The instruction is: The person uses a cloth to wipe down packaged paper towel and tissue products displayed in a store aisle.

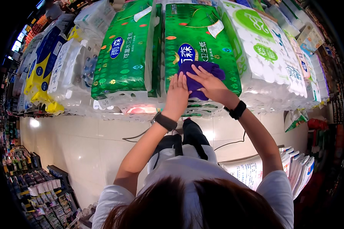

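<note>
A purple cloth (199, 71) lies crumpled on the near end of a green plastic-wrapped pack of toilet paper (199, 31). My right hand (207, 81) rests flat on the cloth with its fingers spread. At the cloth's left edge, my left hand (179, 87) lies palm down on the pack, fingers extended and close together, its thumb by the cloth. A second green pack (123, 65) sits to the left, across a narrow gap. On the right is a white and green pack of paper rolls (261, 48).
Blue and yellow packs (41, 71) stand at the far left of the display. Behind me on the tiled floor (83, 146) are a dark cable (232, 142), white bags (299, 169) at right and a shelf of small goods (43, 186) at left. A person (56, 11) is at the upper left.
</note>
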`<state>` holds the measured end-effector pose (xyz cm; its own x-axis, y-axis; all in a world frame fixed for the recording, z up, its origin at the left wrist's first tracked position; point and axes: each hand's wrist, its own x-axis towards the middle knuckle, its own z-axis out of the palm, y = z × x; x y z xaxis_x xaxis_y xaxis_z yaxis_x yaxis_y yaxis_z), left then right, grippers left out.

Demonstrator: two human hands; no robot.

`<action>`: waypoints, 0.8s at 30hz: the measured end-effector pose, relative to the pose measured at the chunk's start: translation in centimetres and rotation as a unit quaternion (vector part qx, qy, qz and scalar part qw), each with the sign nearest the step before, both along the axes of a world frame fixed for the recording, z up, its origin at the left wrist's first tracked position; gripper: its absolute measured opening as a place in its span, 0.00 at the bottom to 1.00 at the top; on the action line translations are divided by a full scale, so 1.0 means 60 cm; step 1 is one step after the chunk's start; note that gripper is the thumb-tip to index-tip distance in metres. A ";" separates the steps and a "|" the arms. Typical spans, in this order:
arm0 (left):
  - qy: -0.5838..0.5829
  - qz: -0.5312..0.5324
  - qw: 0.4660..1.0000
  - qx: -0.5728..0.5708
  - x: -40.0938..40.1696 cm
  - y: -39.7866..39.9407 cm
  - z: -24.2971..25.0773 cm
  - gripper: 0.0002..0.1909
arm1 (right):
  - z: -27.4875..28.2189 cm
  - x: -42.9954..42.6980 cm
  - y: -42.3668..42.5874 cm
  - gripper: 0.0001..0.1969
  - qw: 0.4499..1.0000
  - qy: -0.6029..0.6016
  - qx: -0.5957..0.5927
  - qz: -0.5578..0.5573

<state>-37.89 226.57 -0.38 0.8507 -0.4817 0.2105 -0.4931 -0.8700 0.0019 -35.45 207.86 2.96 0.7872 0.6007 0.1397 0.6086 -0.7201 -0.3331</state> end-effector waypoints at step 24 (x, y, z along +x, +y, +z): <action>0.117 0.057 0.991 0.014 0.062 0.021 0.032 0.57 | 0.025 0.141 0.042 0.49 0.966 0.172 -0.064 0.185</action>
